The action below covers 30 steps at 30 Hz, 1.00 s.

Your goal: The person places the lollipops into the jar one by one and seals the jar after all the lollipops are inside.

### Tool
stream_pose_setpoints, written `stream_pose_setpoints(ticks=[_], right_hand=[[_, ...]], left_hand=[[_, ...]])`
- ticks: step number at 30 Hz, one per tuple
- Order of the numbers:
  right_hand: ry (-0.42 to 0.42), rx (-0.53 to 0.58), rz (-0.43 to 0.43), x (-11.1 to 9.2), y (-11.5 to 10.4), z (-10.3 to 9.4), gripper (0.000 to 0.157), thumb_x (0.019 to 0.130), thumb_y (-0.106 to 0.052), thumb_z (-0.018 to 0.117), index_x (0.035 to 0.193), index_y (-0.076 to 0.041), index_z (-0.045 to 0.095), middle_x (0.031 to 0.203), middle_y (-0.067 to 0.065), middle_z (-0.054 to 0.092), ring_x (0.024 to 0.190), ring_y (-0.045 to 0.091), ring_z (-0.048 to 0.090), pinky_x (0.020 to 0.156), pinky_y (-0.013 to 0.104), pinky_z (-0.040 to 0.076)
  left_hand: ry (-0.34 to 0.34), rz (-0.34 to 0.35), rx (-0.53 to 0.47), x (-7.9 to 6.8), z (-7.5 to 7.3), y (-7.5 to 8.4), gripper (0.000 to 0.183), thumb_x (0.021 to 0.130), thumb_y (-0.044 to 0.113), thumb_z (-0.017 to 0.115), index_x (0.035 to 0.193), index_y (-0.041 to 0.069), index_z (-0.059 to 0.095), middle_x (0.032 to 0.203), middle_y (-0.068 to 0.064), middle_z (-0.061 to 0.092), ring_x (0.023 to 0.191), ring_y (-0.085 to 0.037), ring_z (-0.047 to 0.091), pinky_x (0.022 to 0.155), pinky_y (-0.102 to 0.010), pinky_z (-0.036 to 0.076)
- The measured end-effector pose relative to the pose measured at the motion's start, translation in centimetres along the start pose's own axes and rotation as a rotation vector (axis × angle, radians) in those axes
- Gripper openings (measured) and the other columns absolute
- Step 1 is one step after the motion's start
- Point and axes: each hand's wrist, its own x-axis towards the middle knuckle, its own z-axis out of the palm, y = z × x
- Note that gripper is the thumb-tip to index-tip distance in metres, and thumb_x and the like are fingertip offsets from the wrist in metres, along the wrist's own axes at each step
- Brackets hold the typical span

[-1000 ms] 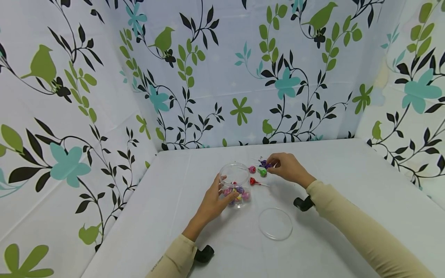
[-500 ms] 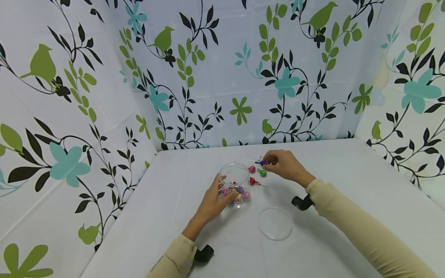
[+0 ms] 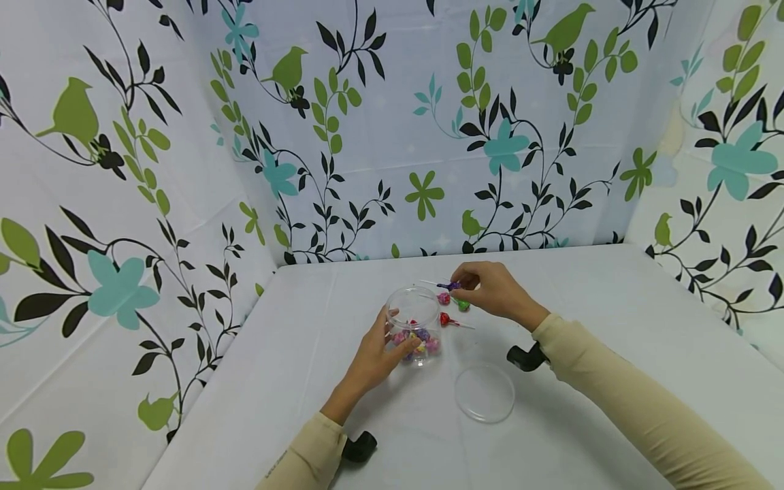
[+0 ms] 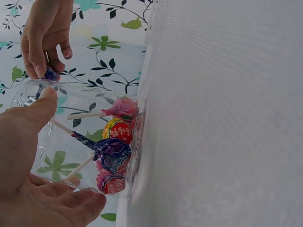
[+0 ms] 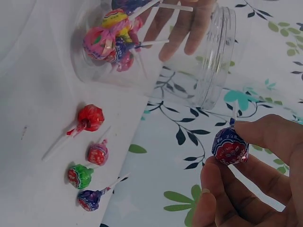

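Fingers (image 5: 260,176) of the right hand (image 3: 496,289) pinch a blue-purple lollipop (image 5: 230,145) by its wrapped head, the thumb near the base of the stick and the other tips opposite, spread only as wide as the candy. It is near the rim of a clear plastic jar (image 5: 218,61), outside it, with its stick pointing left in the head view. The left hand (image 3: 375,354) curls thumb and fingers around the jar, which stands roughly upright and uncovered, wrapped lollipops (image 4: 112,153) heaped at its bottom.

Since only the tips hold that round head, a knock against the rim could probably make it slip; the stick might catch there first. Too hard a squeeze from the left hand could flex the thin wall or tip the jar. A low sweep of the right hand might scatter the red lollipop (image 5: 91,117), pink lollipop (image 5: 98,153), green lollipop (image 5: 79,176) and purple lollipop (image 5: 90,200) lying loose on the white tabletop (image 3: 343,306).

Right forearm (image 3: 637,395) slants in from the lower right, its hand angled left; left forearm (image 3: 306,452) rises from the bottom edge. A clear round lid (image 3: 485,393) lies flat between them.
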Motion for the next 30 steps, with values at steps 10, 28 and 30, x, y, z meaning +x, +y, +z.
stream_pose_setpoints(ticks=[10, 28, 30], right_hand=[[0.013, 0.009, -0.039, 0.3, -1.0, 0.6, 0.019, 0.091, -0.013, 0.083, 0.106, -0.005, 0.076, 0.091, 0.001, 0.07, 0.085, 0.021, 0.063, 0.073, 0.034, 0.058], [-0.027, 0.042, -0.092, 0.5, -2.2, 1.5, 0.018, 0.091, -0.013, 0.083, 0.106, -0.006, 0.075, 0.089, -0.002, 0.069, 0.081, 0.017, 0.063, 0.073, 0.033, 0.058], [-0.031, 0.046, -0.097, 0.5, -2.3, 1.6, 0.017, 0.091, -0.013, 0.083, 0.105, -0.006, 0.075, 0.089, -0.002, 0.069, 0.081, 0.018, 0.064, 0.073, 0.033, 0.058]], left_hand=[[-0.005, -0.003, 0.02, 0.0, -0.2, -0.1, 0.095, 0.097, 0.042, 0.075, 0.165, 0.006, 0.019, 0.161, -0.019, 0.039, 0.143, -0.042, 0.043, 0.113, -0.051, 0.041], [-0.012, -0.008, 0.012, 0.0, -0.2, 0.1, 0.093, 0.098, 0.04, 0.075, 0.166, 0.011, 0.018, 0.161, -0.021, 0.038, 0.144, -0.041, 0.042, 0.113, -0.051, 0.04], [-0.008, -0.008, 0.011, 0.0, -0.2, 0.1, 0.093, 0.098, 0.04, 0.075, 0.166, 0.011, 0.019, 0.16, -0.021, 0.039, 0.143, -0.042, 0.043, 0.113, -0.052, 0.04]])
